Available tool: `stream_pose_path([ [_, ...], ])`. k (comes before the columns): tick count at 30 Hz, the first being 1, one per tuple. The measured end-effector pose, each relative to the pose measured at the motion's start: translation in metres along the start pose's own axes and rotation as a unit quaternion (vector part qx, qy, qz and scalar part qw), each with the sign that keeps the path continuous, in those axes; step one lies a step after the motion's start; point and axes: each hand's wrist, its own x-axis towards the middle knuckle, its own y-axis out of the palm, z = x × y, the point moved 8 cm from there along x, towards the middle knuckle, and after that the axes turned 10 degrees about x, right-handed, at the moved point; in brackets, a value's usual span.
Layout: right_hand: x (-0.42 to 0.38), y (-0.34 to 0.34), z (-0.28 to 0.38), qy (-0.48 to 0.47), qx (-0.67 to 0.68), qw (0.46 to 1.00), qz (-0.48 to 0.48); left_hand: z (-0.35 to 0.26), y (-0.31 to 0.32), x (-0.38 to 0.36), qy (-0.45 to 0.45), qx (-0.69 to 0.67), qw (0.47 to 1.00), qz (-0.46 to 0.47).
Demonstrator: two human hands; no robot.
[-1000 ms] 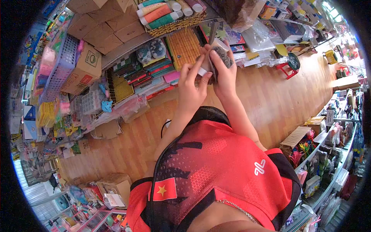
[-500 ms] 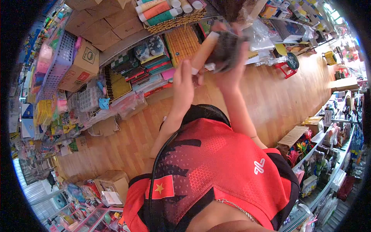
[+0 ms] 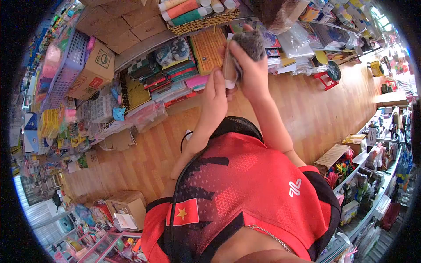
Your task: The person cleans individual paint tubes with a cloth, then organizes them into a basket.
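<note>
Near the top middle, my left hand (image 3: 217, 90) holds the lower end of a tan tube (image 3: 228, 68) with pale ends, its fingers partly behind it. The tube stands nearly upright in the view. My right hand (image 3: 254, 74) grips a dark grey fuzzy cloth (image 3: 250, 44) that lies against the tube's right side. The thumb of this hand rests over the cloth, close to the tube. Behind the tube lies a yellow bamboo mat (image 3: 208, 50) on the shelf.
A wicker basket (image 3: 204, 24) of coloured rolls is at the top. Cardboard boxes (image 3: 92, 72) and a purple crate (image 3: 66, 72) stand at the upper left. A red stool (image 3: 324, 81) is on the wooden floor (image 3: 307, 105) at the right. Crowded shelves (image 3: 364, 162) line the lower right.
The tube has turned from slanted to nearly upright. My right hand and the cloth have shifted slightly left, with the hand now wrapped across the front of the cloth.
</note>
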Motion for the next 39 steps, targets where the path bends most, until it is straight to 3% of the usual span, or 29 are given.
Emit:
stream_pose_path([
  [1, 0.006, -0.005, -0.003, -0.001, -0.001, 1.0, 0.0, 0.008, 0.008, 0.0, -0.028, -0.057, 0.997, 0.039],
  [3, 0.016, -0.015, -0.007, -0.001, -0.014, 1.0, -0.018, 0.006, 0.006, -0.001, -0.03, -0.047, 0.998, 0.033],
  [6, 0.042, -0.039, 0.022, -0.052, -0.036, 0.995, -0.074, 0.015, 0.005, -0.008, -0.004, 0.041, 0.998, 0.052],
  [8, 0.046, -0.049, 0.032, -0.062, -0.011, 0.992, -0.112, 0.025, 0.01, -0.011, -0.049, -0.095, 0.991, 0.078],
  [10, 0.044, -0.042, 0.037, -0.074, -0.002, 0.996, -0.052, 0.022, 0.002, -0.003, -0.06, -0.115, 0.991, 0.044],
  [11, 0.037, -0.038, 0.025, -0.036, 0.005, 0.999, -0.02, 0.022, -0.005, 0.002, -0.073, -0.136, 0.988, 0.008],
  [12, 0.022, -0.032, 0.008, 0.004, 0.01, 1.0, 0.013, 0.023, -0.007, 0.009, -0.051, -0.162, 0.985, 0.037],
  [13, -0.002, -0.028, -0.018, 0.112, 0.046, 0.993, -0.013, 0.02, -0.004, 0.012, -0.046, -0.166, 0.984, 0.035],
  [14, -0.013, -0.028, -0.041, 0.071, 0.008, 0.995, 0.076, 0.018, -0.008, 0.015, -0.042, -0.097, 0.994, 0.001],
  [16, -0.042, 0.002, -0.047, 0.071, 0.032, 0.991, 0.107, 0.032, -0.016, 0.021, -0.051, 0.1, 0.994, -0.015],
  [17, -0.048, 0.003, -0.054, 0.111, 0.13, 0.981, 0.088, 0.033, -0.015, 0.021, -0.049, 0.101, 0.993, -0.018],
  [19, -0.046, -0.003, -0.046, 0.091, 0.107, 0.989, 0.04, 0.001, -0.012, 0.013, 0.159, 0.244, 0.954, -0.078],
  [20, -0.044, -0.003, -0.042, 0.09, 0.107, 0.989, 0.04, 0.018, -0.008, 0.02, 0.101, 0.206, 0.972, -0.049],
  [21, -0.042, -0.004, -0.038, 0.086, 0.071, 0.993, 0.039, 0.024, -0.008, 0.021, 0.103, 0.205, 0.972, -0.049],
  [23, -0.037, -0.01, -0.031, 0.078, 0.034, 0.996, 0.035, 0.041, 0.001, 0.022, -0.008, 0.081, 0.996, 0.03],
  [27, -0.027, -0.023, -0.028, 0.12, -0.004, 0.993, -0.01, 0.03, 0.006, 0.019, 0.044, 0.158, 0.986, 0.02],
  [29, -0.023, -0.023, -0.028, 0.132, -0.005, 0.991, -0.018, 0.013, 0.004, 0.013, -0.008, 0.061, 0.998, 0.021],
  [30, -0.021, -0.026, -0.024, 0.119, -0.003, 0.993, -0.028, 0.026, 0.003, 0.014, -0.008, 0.062, 0.998, 0.021],
  [31, -0.018, -0.03, -0.019, 0.107, -0.003, 0.994, -0.038, 0.039, -0.006, 0.014, 0.059, 0.157, 0.985, -0.029],
  [32, -0.012, -0.043, -0.009, 0.067, -0.063, 0.993, -0.076, 0.041, -0.013, 0.011, 0.125, 0.249, 0.957, -0.078],
  [33, -0.005, -0.055, 0.003, 0.027, -0.121, 0.986, -0.112, 0.024, -0.018, 0.008, 0.124, 0.249, 0.957, -0.079],
  [35, 0.008, -0.071, 0.012, 0.01, -0.16, 0.985, -0.063, 0.019, -0.023, 0.007, -0.051, 0.017, 0.999, 0.009],
  [37, 0.014, -0.072, 0.016, -0.024, -0.235, 0.971, 0.035, 0.018, -0.033, 0.01, -0.066, 0.014, 0.998, -0.014],
  [38, 0.01, -0.051, 0.025, -0.086, -0.353, 0.926, 0.099, 0.013, -0.035, 0.013, -0.06, -0.018, 0.998, -0.021],
  [39, 0.003, -0.037, 0.028, -0.118, -0.358, 0.921, 0.097, 0.009, -0.036, 0.016, -0.053, -0.051, 0.997, -0.028],
])
